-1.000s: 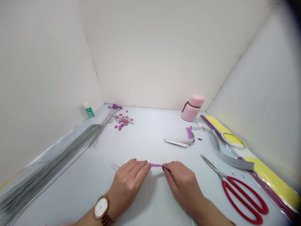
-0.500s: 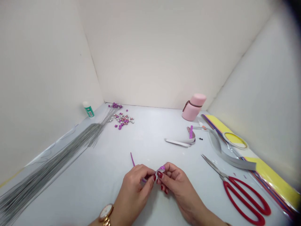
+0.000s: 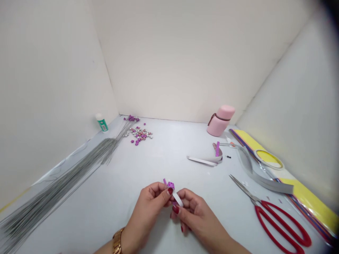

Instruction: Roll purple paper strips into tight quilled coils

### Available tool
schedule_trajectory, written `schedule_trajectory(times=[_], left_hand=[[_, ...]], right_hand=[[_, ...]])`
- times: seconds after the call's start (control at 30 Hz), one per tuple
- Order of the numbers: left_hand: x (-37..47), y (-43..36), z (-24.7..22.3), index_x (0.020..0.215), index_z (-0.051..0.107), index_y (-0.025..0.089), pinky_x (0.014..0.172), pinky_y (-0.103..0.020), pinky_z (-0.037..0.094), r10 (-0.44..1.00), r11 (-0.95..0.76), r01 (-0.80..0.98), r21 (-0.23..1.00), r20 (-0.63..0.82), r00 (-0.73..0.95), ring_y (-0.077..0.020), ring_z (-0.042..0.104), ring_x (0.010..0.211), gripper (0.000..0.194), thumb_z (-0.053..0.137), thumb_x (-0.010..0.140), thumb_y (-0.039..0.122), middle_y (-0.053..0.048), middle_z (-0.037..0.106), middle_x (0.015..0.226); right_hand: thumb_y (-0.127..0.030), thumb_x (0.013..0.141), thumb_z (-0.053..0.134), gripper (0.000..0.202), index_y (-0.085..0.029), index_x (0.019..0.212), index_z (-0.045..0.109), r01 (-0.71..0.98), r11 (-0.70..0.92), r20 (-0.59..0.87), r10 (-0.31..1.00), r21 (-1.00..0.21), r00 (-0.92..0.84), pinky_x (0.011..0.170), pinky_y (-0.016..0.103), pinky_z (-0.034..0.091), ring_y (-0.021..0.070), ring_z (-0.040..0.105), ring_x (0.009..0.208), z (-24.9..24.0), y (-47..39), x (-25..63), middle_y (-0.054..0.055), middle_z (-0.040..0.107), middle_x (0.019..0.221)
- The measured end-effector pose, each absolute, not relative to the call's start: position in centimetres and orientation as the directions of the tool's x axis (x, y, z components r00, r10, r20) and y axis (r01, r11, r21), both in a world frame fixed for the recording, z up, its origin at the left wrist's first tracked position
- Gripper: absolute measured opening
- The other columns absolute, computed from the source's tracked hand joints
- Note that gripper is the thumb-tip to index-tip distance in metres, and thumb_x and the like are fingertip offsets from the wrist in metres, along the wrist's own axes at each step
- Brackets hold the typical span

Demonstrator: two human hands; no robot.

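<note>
Since half a second ago, the purple strip's (image 3: 178,199) trailing end has gone from beyond the left hand (image 3: 152,204), and a folded purple knot now shows at that hand's fingertips. From the head view, I see the left thumb and fingers pinching the knot, while the right hand (image 3: 197,213) grips the strip between thumb and curled fingers. The strip sits between both hands, low in the middle; its white underside slants from the knot down toward the right thumb, and a short purple end points up and leftward. Ahead of my hands, white tabletop (image 3: 159,158) runs to the back wall (image 3: 169,60). Wires (image 3: 71,180) bound the left side, scissors (image 3: 255,200) the right, their blades pointing up and leftward; loose strips (image 3: 203,161) lie ahead, right of centre.
</note>
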State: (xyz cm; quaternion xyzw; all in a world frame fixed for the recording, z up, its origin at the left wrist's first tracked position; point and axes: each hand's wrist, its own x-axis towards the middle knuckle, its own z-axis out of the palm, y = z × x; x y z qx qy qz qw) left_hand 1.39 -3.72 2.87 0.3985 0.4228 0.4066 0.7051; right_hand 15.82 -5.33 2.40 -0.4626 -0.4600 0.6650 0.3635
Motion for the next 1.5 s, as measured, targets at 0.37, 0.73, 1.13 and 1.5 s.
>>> schedule_trajectory(times=[0.37,0.73,1.13,1.5], left_hand=[[0.3,-2.6,3.3,0.063,0.055,0.014,0.051,-0.019,0.034,0.94,0.338,-0.131,0.932,-0.327,0.102,-0.0087,0.045,0.05,0.026,0.058,0.072,0.038,0.003,0.051,0.055],[0.0,-2.5,3.2,0.064,0.054,0.014,0.056,-0.02,0.037,0.937,0.343,-0.139,0.929,-0.328,0.122,-0.0099,0.048,0.054,0.027,0.056,0.073,0.04,0.001,0.055,0.06],[-0.4,-2.1,2.8,0.064,0.054,0.015,0.055,-0.019,0.035,0.945,0.321,-0.102,0.941,-0.311,0.102,-0.0096,0.048,0.054,0.026,0.057,0.072,0.039,0.002,0.055,0.059],[0.7,-3.1,2.1,0.064,0.055,0.013,0.055,-0.02,0.036,0.951,0.253,0.014,0.967,-0.251,0.181,-0.0099,0.047,0.054,0.018,0.053,0.075,0.027,0.002,0.053,0.056]], right_hand=[[-0.03,0.08,0.053,0.019,-0.018,0.093,0.059,-0.164,-0.442,-0.296,0.79,-0.882,-0.538,0.034,0.013,0.023,0.0027,0.054,0.035,3.7,-5.5,18.2,0.011,0.064,0.099],[-0.031,0.074,0.059,0.019,-0.021,0.089,0.065,-0.151,-0.387,-0.294,0.857,-0.91,-0.424,0.033,0.015,0.026,0.0072,0.057,0.035,4.1,-5.0,19.0,0.01,0.066,0.097],[-0.032,0.067,0.066,0.017,-0.021,0.081,0.066,-0.249,-0.463,-0.347,0.85,-0.851,-0.397,0.031,0.014,0.023,0.0076,0.056,0.032,4.6,-5.4,18.9,0.008,0.069,0.084],[-0.033,0.073,0.062,0.02,-0.014,0.08,0.061,-0.041,-0.309,-0.281,0.907,-0.95,-0.315,0.047,0.02,0.037,0.0075,0.048,0.046,2.9,-5.0,17.4,0.0,0.059,0.053]])
